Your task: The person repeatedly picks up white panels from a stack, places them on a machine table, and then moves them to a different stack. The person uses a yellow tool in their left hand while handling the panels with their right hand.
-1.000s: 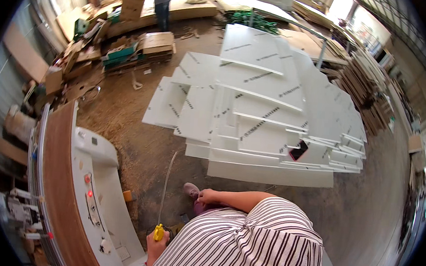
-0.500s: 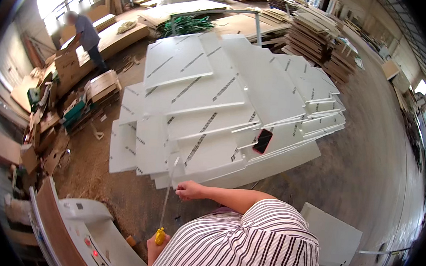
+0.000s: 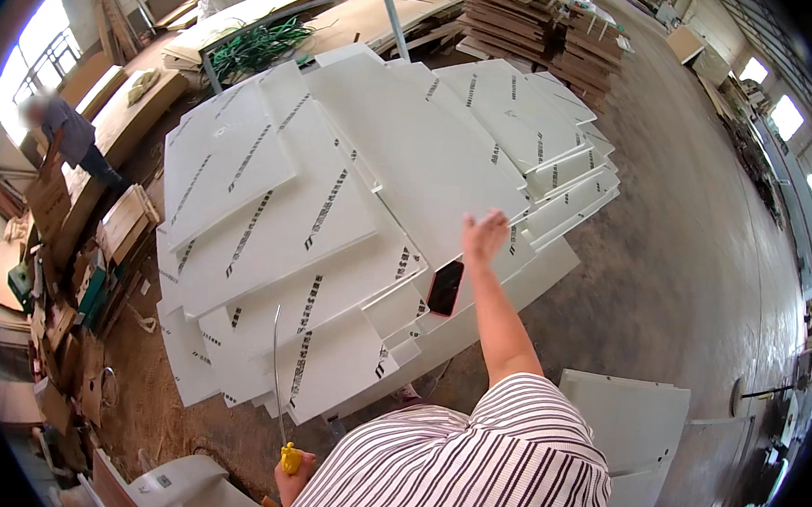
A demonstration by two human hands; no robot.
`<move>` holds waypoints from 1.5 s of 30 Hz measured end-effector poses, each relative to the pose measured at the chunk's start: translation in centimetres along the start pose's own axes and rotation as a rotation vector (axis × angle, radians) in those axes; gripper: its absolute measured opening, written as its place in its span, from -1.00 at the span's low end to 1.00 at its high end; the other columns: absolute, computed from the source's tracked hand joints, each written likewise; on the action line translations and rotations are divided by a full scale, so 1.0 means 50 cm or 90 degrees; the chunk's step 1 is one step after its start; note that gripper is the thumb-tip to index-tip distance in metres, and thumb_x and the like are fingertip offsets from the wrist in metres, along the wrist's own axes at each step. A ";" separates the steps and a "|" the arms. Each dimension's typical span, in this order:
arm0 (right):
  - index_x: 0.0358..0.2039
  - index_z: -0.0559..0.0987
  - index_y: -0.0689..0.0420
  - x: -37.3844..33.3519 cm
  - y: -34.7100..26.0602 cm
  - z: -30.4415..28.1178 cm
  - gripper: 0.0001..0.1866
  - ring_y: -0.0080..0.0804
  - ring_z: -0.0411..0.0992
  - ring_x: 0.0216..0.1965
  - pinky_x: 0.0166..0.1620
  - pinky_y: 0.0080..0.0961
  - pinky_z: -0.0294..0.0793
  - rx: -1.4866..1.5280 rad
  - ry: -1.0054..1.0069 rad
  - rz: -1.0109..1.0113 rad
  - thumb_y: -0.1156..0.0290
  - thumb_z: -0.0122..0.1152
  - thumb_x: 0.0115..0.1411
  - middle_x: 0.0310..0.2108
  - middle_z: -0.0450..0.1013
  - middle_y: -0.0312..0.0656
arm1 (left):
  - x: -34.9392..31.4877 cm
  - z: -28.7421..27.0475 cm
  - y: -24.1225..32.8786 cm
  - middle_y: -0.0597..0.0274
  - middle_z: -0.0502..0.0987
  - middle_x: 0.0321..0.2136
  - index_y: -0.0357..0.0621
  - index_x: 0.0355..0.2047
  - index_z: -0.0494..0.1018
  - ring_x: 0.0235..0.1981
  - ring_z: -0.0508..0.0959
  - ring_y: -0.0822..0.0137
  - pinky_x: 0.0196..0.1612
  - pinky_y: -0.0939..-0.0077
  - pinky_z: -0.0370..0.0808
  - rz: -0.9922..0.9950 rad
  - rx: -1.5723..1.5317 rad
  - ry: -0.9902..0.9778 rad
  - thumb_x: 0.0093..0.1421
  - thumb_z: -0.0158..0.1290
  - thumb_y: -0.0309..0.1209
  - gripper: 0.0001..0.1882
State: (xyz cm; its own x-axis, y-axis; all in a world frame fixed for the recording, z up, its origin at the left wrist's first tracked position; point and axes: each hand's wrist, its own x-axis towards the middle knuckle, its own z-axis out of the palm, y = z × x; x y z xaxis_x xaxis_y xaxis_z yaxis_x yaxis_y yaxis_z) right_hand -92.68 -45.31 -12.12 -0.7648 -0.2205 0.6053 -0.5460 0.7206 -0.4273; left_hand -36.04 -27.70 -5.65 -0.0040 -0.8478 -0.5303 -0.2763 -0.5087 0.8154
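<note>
Stretched forward over the stacked white panels (image 3: 386,130), my right hand (image 3: 485,238) is empty, with its thumb and fingers apart. Just below it, near the front edge of the stack, lies a dark phone with a red rim (image 3: 445,287). My left hand (image 3: 292,479), low in front of my body, is closed around what looks like a yellow tape measure (image 3: 291,457). A long, thin, slightly bowed strip (image 3: 280,377) rises from it, its free end in front of the near left panels. Dark print runs in slanted lines across many panels.
A white machine housing (image 3: 178,482) stands at the lower left. More pale panels (image 3: 625,420) lean at my right. Wood scraps and boxes (image 3: 74,287) line the left side, where another person (image 3: 75,141) stands. Behind are green straps (image 3: 260,47) and stacked boards (image 3: 511,25).
My right hand has gone from beside the strip, where its fingers were closed, forward and right over the panels, now open. My view has turned right; the left hand still grips the yellow tool.
</note>
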 end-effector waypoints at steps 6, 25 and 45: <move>-0.18 0.38 0.31 0.004 0.091 0.046 -0.61 -0.15 0.50 -0.37 -0.36 -0.15 0.56 0.741 -0.513 0.682 0.26 0.21 0.15 -0.30 0.45 -0.07 | 0.058 0.034 0.078 0.42 0.44 -0.63 -0.18 -0.47 0.49 -0.68 0.32 0.59 -0.62 0.65 0.24 0.004 0.045 -0.038 0.10 0.16 -0.34 -0.83; -0.11 0.44 0.42 -0.036 0.167 0.023 -0.46 -0.19 0.46 -0.18 -0.12 -0.28 0.49 0.509 -0.122 0.655 0.08 -0.07 0.30 -0.13 0.44 -0.01 | 0.000 -0.108 -0.020 0.35 0.46 -0.59 -0.22 -0.45 0.47 -0.53 0.41 0.54 -0.40 0.58 0.36 -0.053 0.014 0.043 0.13 0.19 -0.32 -0.78; -0.06 0.40 0.38 -0.261 0.474 -0.310 -0.50 -0.21 0.45 -0.11 -0.13 -0.28 0.51 0.681 -0.087 0.710 0.11 -0.15 0.33 -0.10 0.44 -0.06 | 0.103 0.007 0.083 0.41 0.43 -0.55 -0.12 -0.37 0.44 -0.46 0.40 0.55 -0.42 0.62 0.34 0.087 0.179 -0.374 0.18 0.12 -0.26 -0.80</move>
State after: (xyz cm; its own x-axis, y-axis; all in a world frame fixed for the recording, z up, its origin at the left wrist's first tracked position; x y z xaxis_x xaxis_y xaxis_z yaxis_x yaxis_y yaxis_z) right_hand -90.34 -15.18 -19.74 -0.9275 -0.0086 -0.3738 0.3663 -0.2211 -0.9038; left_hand -37.57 -34.11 -5.05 -0.5582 -0.6384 -0.5300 -0.4764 -0.2763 0.8347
